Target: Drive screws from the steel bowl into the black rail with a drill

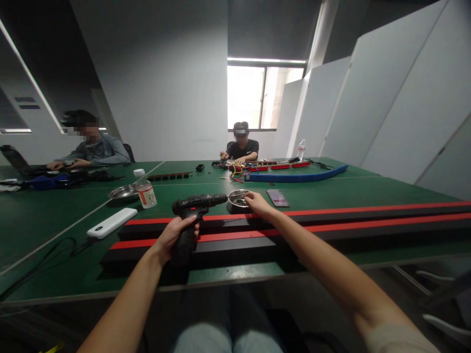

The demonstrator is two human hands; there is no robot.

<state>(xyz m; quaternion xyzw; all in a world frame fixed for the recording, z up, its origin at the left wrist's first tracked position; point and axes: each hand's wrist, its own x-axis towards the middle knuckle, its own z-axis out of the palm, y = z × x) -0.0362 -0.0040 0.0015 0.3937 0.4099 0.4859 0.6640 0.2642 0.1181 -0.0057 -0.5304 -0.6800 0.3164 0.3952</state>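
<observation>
Could scrape or twist the fingers of the right hand (258,204) by accidentally starting the drill (193,203) while pinching at the bit (235,195). Might also tip the bowl (234,209) by letting the nose dip, being so near the rim, and perhaps spill the small parts (241,201) inside. With too loose a hold on the handle (184,245), could scuff the bars (239,239) too.

Points rightward with the bit, across the bowl's opening toward the right hand. Runs nearly level from left to right along the long axis, roughly in line with the bars; slants down at the handle, toward the near side. Hangs over the bars, left of the bowl, inside the left hand (176,234). Wraps the left fingers around the handle; presses the right thumb and fingertips together at the bit's tip. Cannot tell whether also pinching a screw.
</observation>
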